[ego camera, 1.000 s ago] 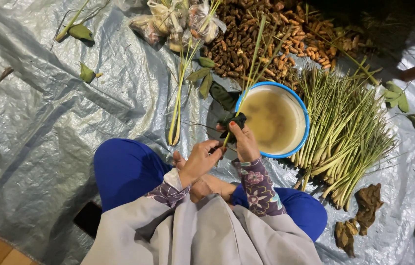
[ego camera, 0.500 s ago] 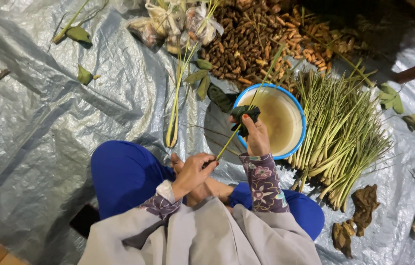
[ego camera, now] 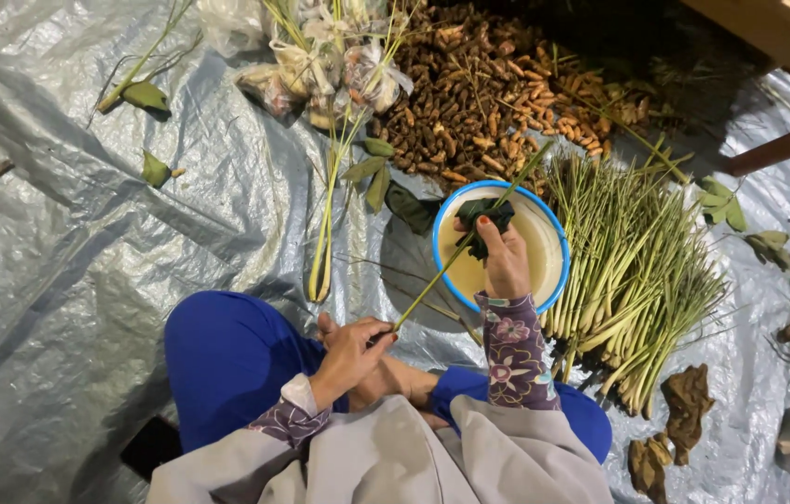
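Head view: a lemongrass stalk (ego camera: pixel 455 257) is stretched on a diagonal, its base pinched shut in the left hand (ego camera: pixel 350 353) near the lap, its tip running up and right past the right hand (ego camera: pixel 504 259). A dark wet cloth (ego camera: pixel 485 219) is clamped round the stalk's middle by that right hand, directly over the blue-rimmed basin (ego camera: pixel 558 245). The lemongrass pile (ego camera: pixel 633 271) is seen just beside the basin.

Blue-rimmed bowl (ego camera: pixel 556 229), silver tarp (ego camera: pixel 87 280), green stalks (ego camera: pixel 637 271), floral purple sleeve (ego camera: pixel 514 359)
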